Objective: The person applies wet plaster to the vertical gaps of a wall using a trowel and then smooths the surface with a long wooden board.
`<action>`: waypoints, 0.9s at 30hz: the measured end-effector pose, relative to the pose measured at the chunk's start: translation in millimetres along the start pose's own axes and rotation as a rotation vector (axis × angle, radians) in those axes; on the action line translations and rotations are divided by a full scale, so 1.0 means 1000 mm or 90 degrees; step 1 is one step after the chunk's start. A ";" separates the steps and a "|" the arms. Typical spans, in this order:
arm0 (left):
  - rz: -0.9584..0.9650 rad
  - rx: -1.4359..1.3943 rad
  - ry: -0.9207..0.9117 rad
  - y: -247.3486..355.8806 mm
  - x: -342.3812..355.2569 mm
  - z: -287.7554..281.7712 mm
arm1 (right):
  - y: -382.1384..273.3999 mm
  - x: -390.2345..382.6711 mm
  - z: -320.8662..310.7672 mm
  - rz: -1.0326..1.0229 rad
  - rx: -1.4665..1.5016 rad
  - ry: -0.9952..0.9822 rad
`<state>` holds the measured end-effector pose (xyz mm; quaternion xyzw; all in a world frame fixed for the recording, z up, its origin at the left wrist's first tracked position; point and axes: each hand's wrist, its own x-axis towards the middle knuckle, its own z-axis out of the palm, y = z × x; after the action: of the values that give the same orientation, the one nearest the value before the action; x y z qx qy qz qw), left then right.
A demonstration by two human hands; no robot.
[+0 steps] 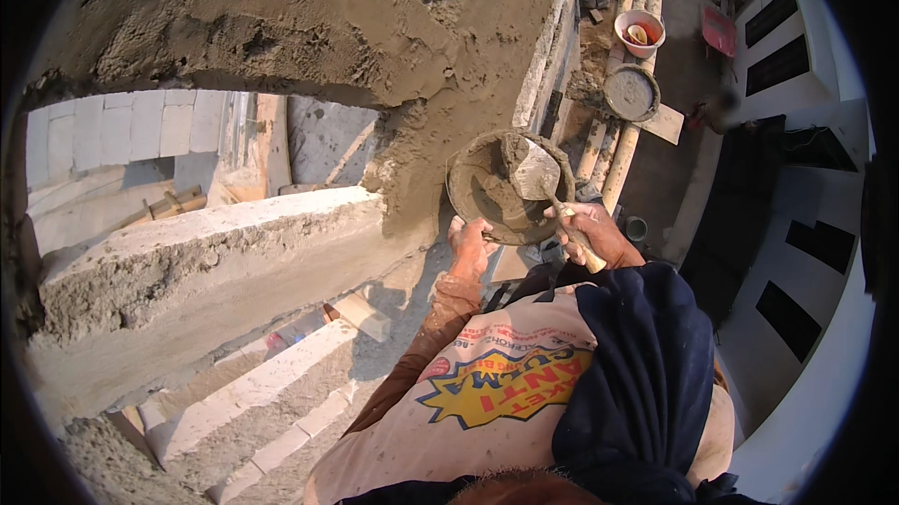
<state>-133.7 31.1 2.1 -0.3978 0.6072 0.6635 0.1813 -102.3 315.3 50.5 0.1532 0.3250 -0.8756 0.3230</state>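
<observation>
My left hand (471, 243) grips the near left rim of a round dark bucket (464, 168) with wet brown mortar in it. My right hand (597, 235) is closed round the pale handle of a mortar-smeared trowel (537, 174). The trowel's blade lies over the bucket's right half, pointing away from me, with mortar along its left side. The bucket is beside a wall corner (421, 145) coated in wet mortar. The bucket's underside is hidden.
Bamboo poles (618, 163) run along the right, carrying a second mortar bucket (632, 95) and a white bowl (640, 34). A rough block ledge (225, 243) juts left. A red wheelbarrow (718, 32) and a blurred person (719, 112) are farther below right.
</observation>
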 end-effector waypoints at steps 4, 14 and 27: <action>-0.010 0.013 0.022 -0.015 -0.005 -0.021 | -0.059 0.004 0.036 -0.293 -0.150 0.300; -0.030 -0.049 0.072 -0.058 -0.050 -0.078 | 0.003 0.166 0.082 -0.258 -0.025 0.226; -0.078 -0.148 0.134 -0.108 -0.074 -0.114 | -0.095 0.275 0.101 -0.335 0.061 0.300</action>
<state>25.2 -37.9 -7.5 -0.5195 0.5169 0.6715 0.1096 -375.8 174.8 38.0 0.2772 0.3778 -0.8834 -0.0051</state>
